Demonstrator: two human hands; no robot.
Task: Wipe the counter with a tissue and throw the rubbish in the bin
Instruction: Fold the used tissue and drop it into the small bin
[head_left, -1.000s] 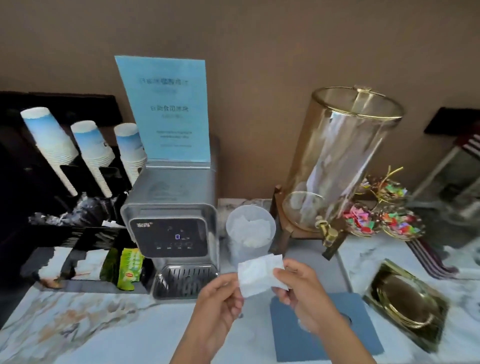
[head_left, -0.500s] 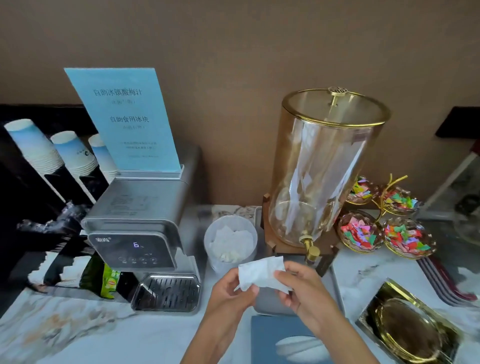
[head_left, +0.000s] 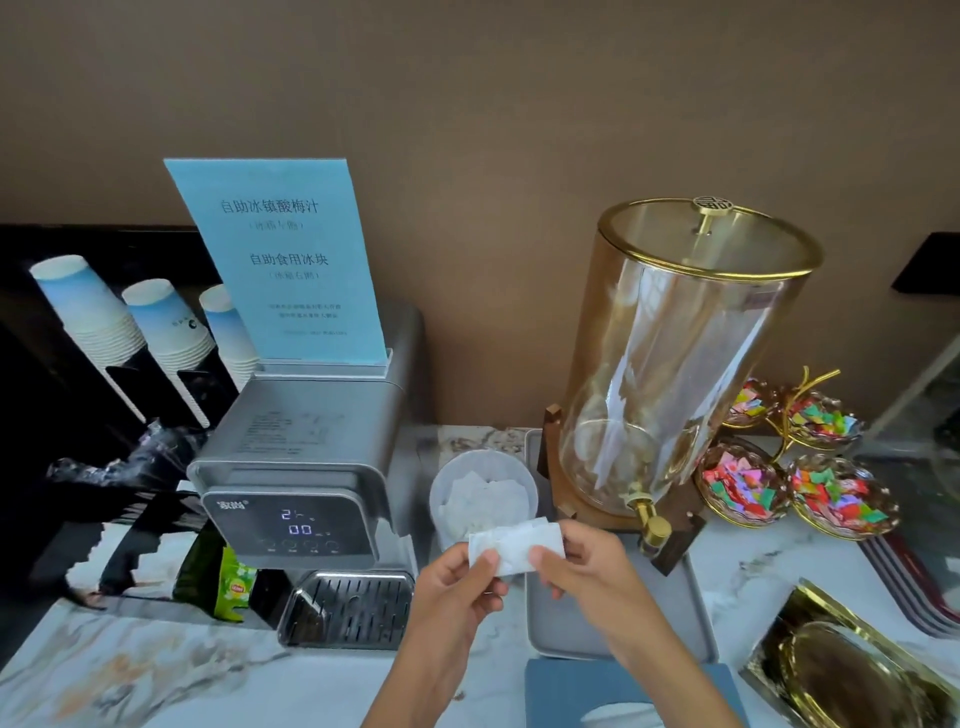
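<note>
Both hands hold a small white folded tissue (head_left: 516, 545) above the marble counter (head_left: 130, 675). My left hand (head_left: 457, 587) pinches its left end between thumb and fingers. My right hand (head_left: 587, 566) pinches its right end. Just behind the tissue stands a small white bin (head_left: 483, 493) with crumpled white paper inside it. No other bin is in view.
A silver ice machine (head_left: 306, 467) with a blue sign (head_left: 275, 260) stands left, with stacked paper cups (head_left: 93, 312) behind. A glass drink dispenser (head_left: 675, 364) on a grey tray (head_left: 696, 623) stands right, beside candy bowls (head_left: 800, 478) and a gold tray (head_left: 852, 665). A blue tissue box (head_left: 623, 696) lies near me.
The view has moved nearer to the counter and slightly right. Both hands keep hold of the tissue, which now sits flatter and is stretched sideways between them.
</note>
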